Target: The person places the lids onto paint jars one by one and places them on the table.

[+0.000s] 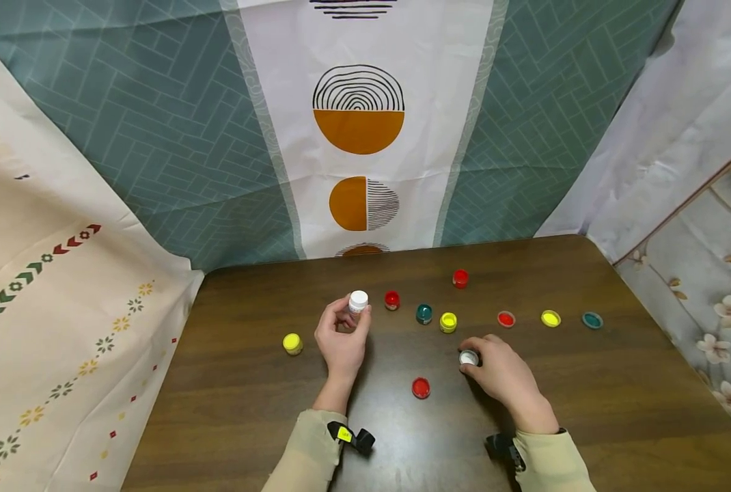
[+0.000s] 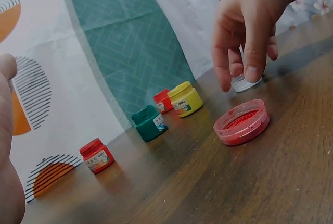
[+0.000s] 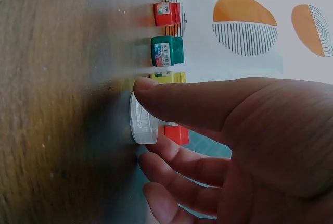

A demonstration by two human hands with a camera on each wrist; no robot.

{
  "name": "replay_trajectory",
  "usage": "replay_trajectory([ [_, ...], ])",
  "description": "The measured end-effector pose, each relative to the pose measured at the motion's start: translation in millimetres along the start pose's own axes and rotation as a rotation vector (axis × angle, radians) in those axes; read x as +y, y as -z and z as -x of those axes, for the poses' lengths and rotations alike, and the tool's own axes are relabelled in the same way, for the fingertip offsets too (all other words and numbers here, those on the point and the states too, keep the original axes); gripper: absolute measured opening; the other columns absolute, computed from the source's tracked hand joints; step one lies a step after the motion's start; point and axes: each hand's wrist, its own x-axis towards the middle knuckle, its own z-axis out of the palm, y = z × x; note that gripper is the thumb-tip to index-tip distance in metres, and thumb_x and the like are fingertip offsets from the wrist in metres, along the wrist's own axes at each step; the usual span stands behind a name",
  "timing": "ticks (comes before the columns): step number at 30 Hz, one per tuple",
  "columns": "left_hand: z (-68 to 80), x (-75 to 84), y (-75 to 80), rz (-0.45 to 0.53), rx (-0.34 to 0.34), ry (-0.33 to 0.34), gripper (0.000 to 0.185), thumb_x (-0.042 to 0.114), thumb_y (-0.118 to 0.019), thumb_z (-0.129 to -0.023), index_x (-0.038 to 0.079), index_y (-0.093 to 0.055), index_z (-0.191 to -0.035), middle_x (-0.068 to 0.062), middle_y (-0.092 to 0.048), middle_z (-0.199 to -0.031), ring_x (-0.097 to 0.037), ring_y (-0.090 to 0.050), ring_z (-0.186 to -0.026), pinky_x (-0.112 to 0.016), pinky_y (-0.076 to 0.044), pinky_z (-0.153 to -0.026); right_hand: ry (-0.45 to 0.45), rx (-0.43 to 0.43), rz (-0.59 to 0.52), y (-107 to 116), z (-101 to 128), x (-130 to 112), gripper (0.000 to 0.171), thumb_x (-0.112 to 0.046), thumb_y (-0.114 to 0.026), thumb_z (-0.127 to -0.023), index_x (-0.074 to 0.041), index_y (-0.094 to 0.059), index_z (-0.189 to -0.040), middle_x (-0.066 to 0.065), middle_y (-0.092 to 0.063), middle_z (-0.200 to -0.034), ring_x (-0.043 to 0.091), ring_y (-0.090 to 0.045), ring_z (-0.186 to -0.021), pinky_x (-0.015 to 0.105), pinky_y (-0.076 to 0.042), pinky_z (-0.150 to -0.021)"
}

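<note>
My left hand (image 1: 350, 317) holds a small white paint jar (image 1: 358, 301) upright above the table, fingers curled round it. The right hand (image 1: 479, 352) pinches a white lid (image 1: 468, 358) that lies flat on the dark wooden table (image 1: 617, 410). In the right wrist view the thumb (image 3: 171, 96) lies over the white lid (image 3: 142, 119) and the fingers curl at its other side. The left wrist view shows the right hand (image 2: 248, 36) with its fingertips round the white lid (image 2: 244, 84). A red lid (image 1: 421, 387) lies open side up between my hands.
A yellow jar (image 1: 292, 343) stands left of my left hand. Beyond my hands stand a red jar (image 1: 392, 299), a teal jar (image 1: 423, 313), a yellow jar (image 1: 448, 322) and another red jar (image 1: 460, 278). Red (image 1: 505, 318), yellow (image 1: 550, 318) and teal (image 1: 591, 320) lids lie to the right.
</note>
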Motion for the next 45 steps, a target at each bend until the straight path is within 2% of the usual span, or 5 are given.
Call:
replay_trajectory([
  [15,6.0,-20.0,-2.4,0.042,-0.098,-0.030,0.036,-0.008,-0.091,-0.075,-0.004,-0.078,-0.108,-0.015,-0.069,-0.080,-0.027,-0.053,-0.056,-0.024,-0.045,-0.056,0.112,0.044,-0.298,26,-7,-28,0.032,-0.038,-0.071,-0.105,-0.011,-0.070,-0.122,-0.002,-0.067,-0.098,0.018,-0.061,-0.089,0.037,-0.054,-0.079],
  [22,3.2,-5.9,-2.9,0.052,-0.284,-0.061,0.038,-0.008,-0.089,-0.076,-0.004,-0.078,-0.112,-0.014,-0.071,-0.085,-0.030,-0.056,-0.058,-0.034,-0.048,-0.053,0.163,0.148,-0.498,37,-14,-52,0.024,-0.022,-0.083,-0.097,-0.014,-0.064,-0.109,0.000,-0.071,-0.103,0.022,-0.061,-0.078,0.030,-0.052,-0.067],
  [26,0.4,14.8,-2.9,0.092,-0.422,-0.066,0.036,-0.014,-0.085,-0.076,-0.009,-0.076,-0.111,-0.019,-0.072,-0.087,-0.035,-0.056,-0.059,-0.041,-0.049,-0.051,0.201,0.187,-0.557,40,-15,-61,0.031,-0.018,-0.077,-0.101,-0.013,-0.066,-0.130,0.004,-0.072,-0.118,0.024,-0.064,-0.092,0.033,-0.054,-0.076],
  [37,0.8,26.2,-1.7,0.147,-0.605,-0.061,0.034,-0.015,-0.085,-0.078,-0.007,-0.076,-0.110,-0.020,-0.075,-0.099,-0.036,-0.061,-0.067,-0.052,-0.052,-0.059,0.332,0.228,-0.569,32,-15,-71,0.041,-0.015,-0.083,-0.094,-0.015,-0.072,-0.134,-0.002,-0.065,-0.124,0.022,-0.062,-0.105,0.030,-0.054,-0.079],
  [45,-0.3,23.7,-0.8,0.126,-0.689,-0.053,0.036,-0.010,-0.089,-0.079,-0.006,-0.078,-0.113,-0.018,-0.074,-0.109,-0.034,-0.064,-0.078,-0.028,-0.054,-0.071,0.393,0.209,-0.399,31,-15,-72,0.048,-0.009,-0.081,-0.096,-0.020,-0.069,-0.141,-0.001,-0.066,-0.139,0.027,-0.059,-0.127,0.052,-0.053,-0.098],
])
